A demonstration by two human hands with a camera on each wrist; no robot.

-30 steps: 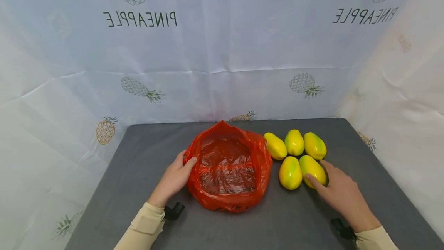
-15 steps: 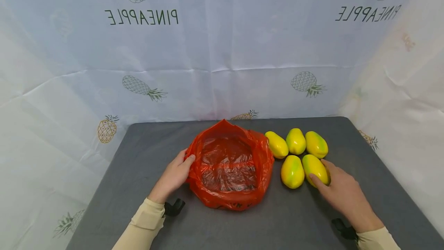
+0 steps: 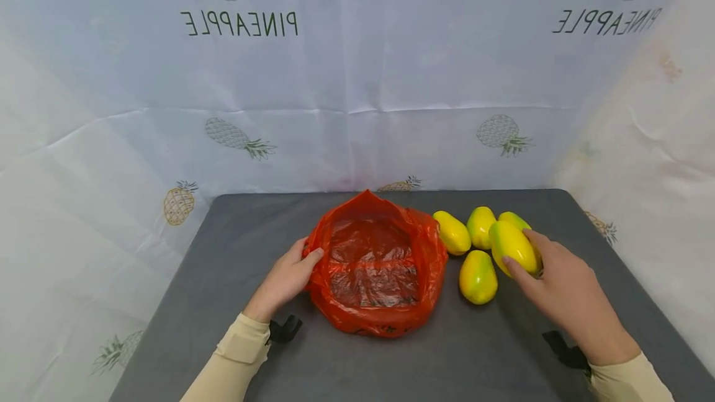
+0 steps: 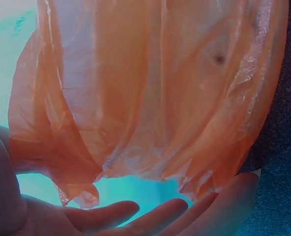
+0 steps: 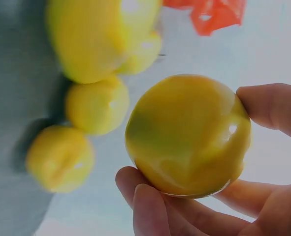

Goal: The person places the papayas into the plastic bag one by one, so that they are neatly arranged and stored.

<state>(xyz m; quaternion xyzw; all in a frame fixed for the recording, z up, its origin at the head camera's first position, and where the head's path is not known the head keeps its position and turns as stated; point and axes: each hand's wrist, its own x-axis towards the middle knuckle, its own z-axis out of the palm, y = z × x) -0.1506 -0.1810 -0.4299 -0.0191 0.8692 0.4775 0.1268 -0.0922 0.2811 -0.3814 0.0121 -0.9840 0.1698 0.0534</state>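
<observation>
In the head view my left hand [image 3: 287,279] holds the left side of a red plastic bag [image 3: 382,321], thumb over the rim. The bag stands wide open, its inside in sight. My right hand [image 3: 570,293] grips a smooth yellow-green fruit [image 3: 511,247], shaped like a papaya or mango, between thumb and fingers. In the right wrist view this fruit [image 5: 187,137] is raised above the table. Several like it lie close by: one fruit [image 3: 478,278] in front, another fruit [image 3: 451,233] beside the bag, and a back right fruit [image 3: 515,220] partly hidden by the held one.
A dark grey table [image 3: 436,365] lies under everything. Behind it and at both sides hangs a white cloth [image 3: 363,73] printed with pineapples. Black straps sit at both wrists, the left strap [image 3: 286,329] close to the tabletop.
The right hand has lifted the fruit from the front right of the group, up and slightly back, so it now covers part of the one behind. The left hand keeps hold of the bag.
</observation>
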